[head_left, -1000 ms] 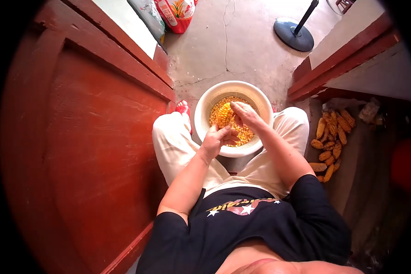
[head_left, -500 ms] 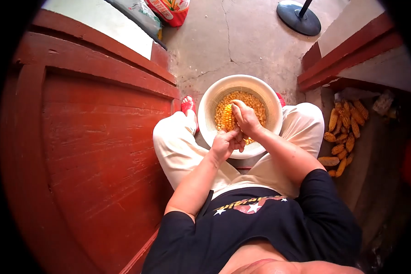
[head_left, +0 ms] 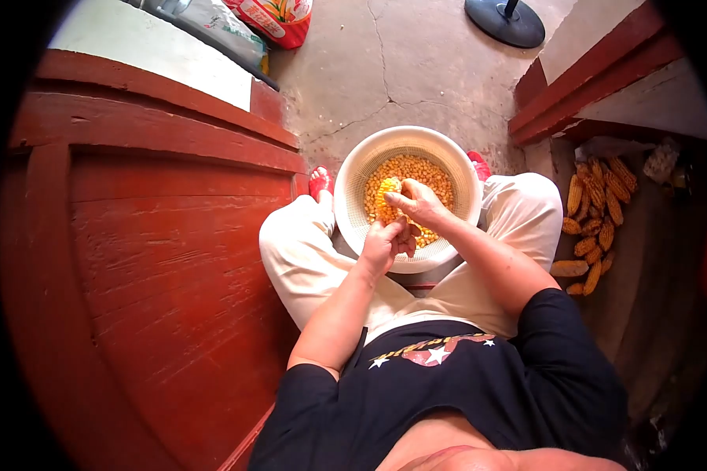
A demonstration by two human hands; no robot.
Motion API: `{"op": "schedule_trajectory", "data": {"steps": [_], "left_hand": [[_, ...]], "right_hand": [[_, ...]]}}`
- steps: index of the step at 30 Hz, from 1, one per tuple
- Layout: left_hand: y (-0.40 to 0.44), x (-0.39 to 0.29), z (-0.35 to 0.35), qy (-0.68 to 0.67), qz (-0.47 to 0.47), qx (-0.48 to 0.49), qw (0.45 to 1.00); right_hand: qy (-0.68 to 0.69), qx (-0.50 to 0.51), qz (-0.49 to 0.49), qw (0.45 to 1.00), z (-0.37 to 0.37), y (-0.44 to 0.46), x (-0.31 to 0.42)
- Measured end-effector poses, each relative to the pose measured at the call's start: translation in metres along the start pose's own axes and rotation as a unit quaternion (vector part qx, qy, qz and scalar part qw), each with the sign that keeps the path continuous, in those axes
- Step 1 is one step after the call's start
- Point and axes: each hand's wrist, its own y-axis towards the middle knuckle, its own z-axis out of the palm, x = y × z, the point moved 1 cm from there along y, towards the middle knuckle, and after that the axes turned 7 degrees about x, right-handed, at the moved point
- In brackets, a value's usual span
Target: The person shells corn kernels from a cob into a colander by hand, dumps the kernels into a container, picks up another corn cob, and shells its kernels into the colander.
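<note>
A yellow corn cob [head_left: 386,198] is held over a white basket [head_left: 350,180], tilted with its top end away from me. My left hand [head_left: 386,243] is closed around the lower end of the cob, which its fingers partly hide. From the right, my right hand [head_left: 421,206] grips the cob's upper part, its thumb pressed against the rows of kernels. Beneath both hands, loose corn kernels [head_left: 424,169] cover the bottom of the basket. The basket sits between my knees.
Several corn cobs [head_left: 592,196] lie in a pile on the right. A red wooden door [head_left: 181,275] stands close on the left. Farther off are a red bag [head_left: 279,20] and a round black stand base [head_left: 507,22] on the cracked concrete floor [head_left: 353,78].
My right hand has shifted from the cob's top end down along its side, so more of the tip shows. My left hand stays around the lower end.
</note>
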Motion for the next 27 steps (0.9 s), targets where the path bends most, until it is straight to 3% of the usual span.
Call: {"op": "schedule_trajectory", "data": {"steps": [6, 9, 11, 15, 16, 20, 22, 27], "left_hand": [[-0.001, 0.003, -0.010, -0.112, -0.040, 0.044, 0.992], [-0.001, -0.003, -0.005, -0.097, -0.042, 0.035, 0.994], [-0.002, -0.007, -0.002, -0.083, -0.024, 0.044, 0.995], [-0.003, -0.010, -0.002, -0.069, -0.013, 0.030, 0.997], [-0.003, -0.010, -0.001, -0.052, -0.021, 0.025, 0.998], [-0.001, -0.005, 0.000, -0.023, -0.033, 0.037, 0.999], [-0.001, -0.008, -0.001, -0.044, -0.036, 0.059, 0.997], [-0.003, -0.011, 0.000, -0.040, -0.027, 0.073, 0.996]], "right_hand": [[0.087, 0.061, 0.006, 0.994, -0.004, -0.004, 0.011], [0.134, 0.083, 0.012, 0.987, -0.008, -0.002, 0.005], [0.204, 0.196, 0.042, 0.958, -0.015, 0.000, 0.002], [0.214, 0.171, 0.058, 0.960, -0.016, 0.001, 0.001], [0.160, 0.192, 0.076, 0.965, -0.020, -0.005, 0.014], [0.048, 0.136, -0.004, 0.990, -0.014, 0.000, 0.000], [0.192, 0.198, 0.025, 0.961, -0.016, 0.001, -0.003], [0.227, 0.230, 0.041, 0.946, -0.023, -0.001, -0.004]]}}
